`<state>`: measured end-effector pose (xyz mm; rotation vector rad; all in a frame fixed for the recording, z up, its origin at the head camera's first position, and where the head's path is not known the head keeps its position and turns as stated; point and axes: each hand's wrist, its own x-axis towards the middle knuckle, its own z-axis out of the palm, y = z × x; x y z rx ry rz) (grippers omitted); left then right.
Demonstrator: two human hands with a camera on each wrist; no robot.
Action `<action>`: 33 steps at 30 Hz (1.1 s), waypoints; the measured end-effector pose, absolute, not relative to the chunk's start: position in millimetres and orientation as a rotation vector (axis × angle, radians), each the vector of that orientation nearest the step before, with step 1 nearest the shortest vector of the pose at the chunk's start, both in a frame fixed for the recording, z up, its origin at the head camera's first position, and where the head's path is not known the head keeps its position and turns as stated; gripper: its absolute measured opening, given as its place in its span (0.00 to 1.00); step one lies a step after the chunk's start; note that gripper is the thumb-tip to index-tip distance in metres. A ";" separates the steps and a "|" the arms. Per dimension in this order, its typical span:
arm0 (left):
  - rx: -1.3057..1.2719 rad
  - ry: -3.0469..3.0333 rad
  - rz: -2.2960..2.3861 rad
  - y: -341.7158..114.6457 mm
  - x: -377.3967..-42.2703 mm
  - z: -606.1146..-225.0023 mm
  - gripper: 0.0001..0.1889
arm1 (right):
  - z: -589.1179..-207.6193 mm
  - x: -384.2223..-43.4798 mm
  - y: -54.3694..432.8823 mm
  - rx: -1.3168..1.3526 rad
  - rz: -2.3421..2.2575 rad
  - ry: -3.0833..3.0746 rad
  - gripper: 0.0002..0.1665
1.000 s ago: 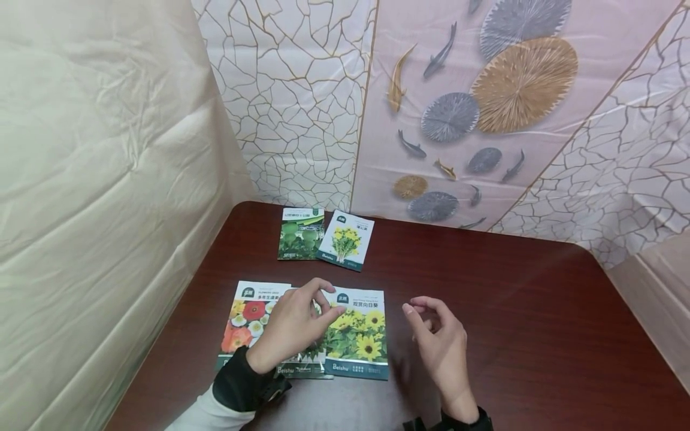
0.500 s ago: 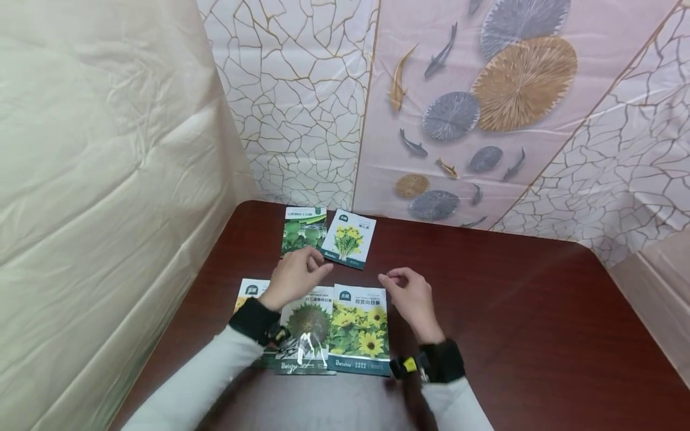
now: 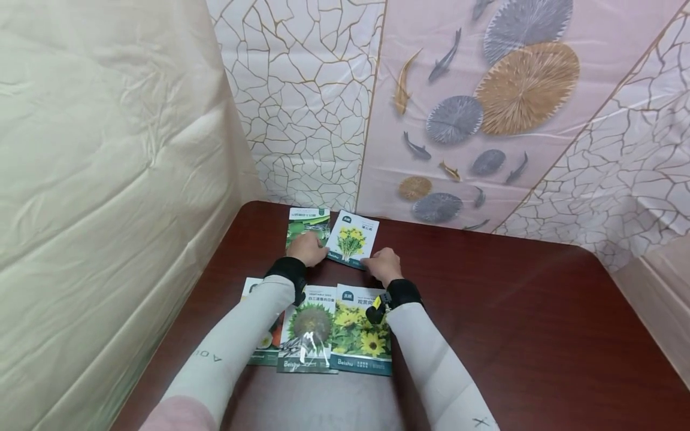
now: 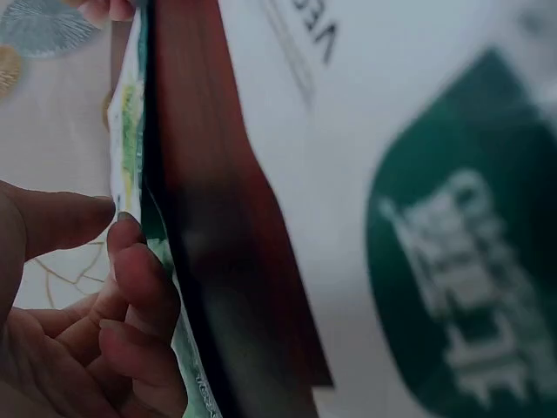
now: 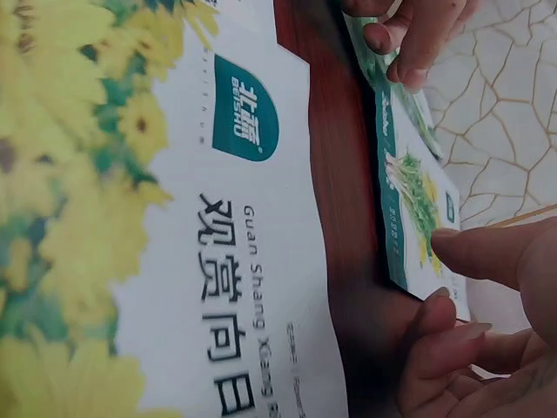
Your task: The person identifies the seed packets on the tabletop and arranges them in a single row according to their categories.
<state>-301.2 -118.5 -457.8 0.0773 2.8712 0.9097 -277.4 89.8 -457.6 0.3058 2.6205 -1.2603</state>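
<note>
At the far side of the table lies a white seed packet point(image 3: 351, 239) with yellow flowers and a green bottom band. My left hand point(image 3: 307, 248) is at its lower left corner, thumb and index finger pinching the edge in the left wrist view. At the lower right corner, my right hand point(image 3: 384, 265) holds the edge with its thumb point(image 5: 474, 252) over the front and curled fingers below. A green vegetable seed packet point(image 3: 309, 220) lies left of it, partly behind my left hand.
Nearer, under my forearms, is a row of larger seed packets: one with red and white flowers point(image 3: 266, 341), partly hidden, a sunflower-head packet point(image 3: 309, 329) and a yellow sunflower packet point(image 3: 360, 341). A patterned curtain point(image 3: 302, 120) stands behind the dark red table point(image 3: 512, 317).
Both hands have moved forward from above the near row to the far white packet's lower corners. My forearms now stretch across the near packets, which have stayed in place.
</note>
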 end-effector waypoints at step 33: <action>0.198 2.871 1.341 -101.5 -234.5 -432.8 0.06 | -444.5 -203.5 108.8 0.271 -1.562 2.897 0.13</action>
